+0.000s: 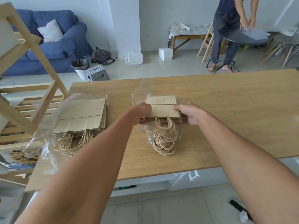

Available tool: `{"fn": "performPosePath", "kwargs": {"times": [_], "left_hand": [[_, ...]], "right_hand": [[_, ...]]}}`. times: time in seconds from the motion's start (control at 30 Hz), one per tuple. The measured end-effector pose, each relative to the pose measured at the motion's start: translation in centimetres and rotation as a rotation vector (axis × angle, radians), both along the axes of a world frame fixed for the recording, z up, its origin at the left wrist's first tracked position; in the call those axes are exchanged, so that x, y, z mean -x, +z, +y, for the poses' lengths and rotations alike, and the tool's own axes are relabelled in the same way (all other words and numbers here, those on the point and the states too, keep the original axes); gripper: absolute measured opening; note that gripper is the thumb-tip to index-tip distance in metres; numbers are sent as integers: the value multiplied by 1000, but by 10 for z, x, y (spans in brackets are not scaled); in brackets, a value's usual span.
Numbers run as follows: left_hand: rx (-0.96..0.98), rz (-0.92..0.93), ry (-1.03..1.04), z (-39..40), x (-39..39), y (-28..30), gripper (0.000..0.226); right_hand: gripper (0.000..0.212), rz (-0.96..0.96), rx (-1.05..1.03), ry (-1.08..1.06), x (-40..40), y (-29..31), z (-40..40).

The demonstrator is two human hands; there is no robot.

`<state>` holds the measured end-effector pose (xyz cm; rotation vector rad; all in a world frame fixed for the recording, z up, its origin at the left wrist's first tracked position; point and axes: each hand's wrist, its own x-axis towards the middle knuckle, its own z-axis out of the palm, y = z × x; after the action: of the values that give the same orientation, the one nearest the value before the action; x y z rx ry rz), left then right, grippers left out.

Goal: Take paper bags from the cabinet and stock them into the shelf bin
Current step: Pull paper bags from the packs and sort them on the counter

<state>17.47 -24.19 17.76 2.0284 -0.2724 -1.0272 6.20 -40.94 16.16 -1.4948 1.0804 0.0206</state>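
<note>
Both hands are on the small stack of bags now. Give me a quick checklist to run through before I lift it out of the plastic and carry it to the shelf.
1. Grip on both sides: ok. Left hand and right hand each hold an edge of the small bag stack.
2. Plastic wrap clear of the stack: not ok, it still covers the far end.
3. Handles free: ok, the cords hang loose toward the near table edge.
4. Larger bag stack out of the way: ok, it lies apart to the left.
5. Wooden shelf within reach: ok, it stands at the table's left end.
6. Shelf bin ready: cannot tell, no bin is clearly in view.
</note>
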Motion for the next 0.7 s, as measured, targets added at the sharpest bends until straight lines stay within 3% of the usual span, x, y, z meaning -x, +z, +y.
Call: {"fn": "performPosePath", "kwargs": {"times": [0.17, 0.3, 0.37, 0.53, 0.7], "left_hand": [[194, 261, 154, 8, 4, 15, 6], [283, 396, 166, 20, 13, 25, 29], [335, 418, 149, 27, 20, 31, 35], [503, 388, -6, 51, 36, 53, 40], [496, 336, -145, 94, 38, 64, 58]], "right_hand": [[18, -120, -200, -50, 15, 19, -1], [35, -204, -195, -39, 29, 33, 1], [38, -268, -160, -59, 39, 43, 5], [18, -364, -109, -60, 72, 74, 23], [44, -538, -223, -118, 98, 90, 43]]}}
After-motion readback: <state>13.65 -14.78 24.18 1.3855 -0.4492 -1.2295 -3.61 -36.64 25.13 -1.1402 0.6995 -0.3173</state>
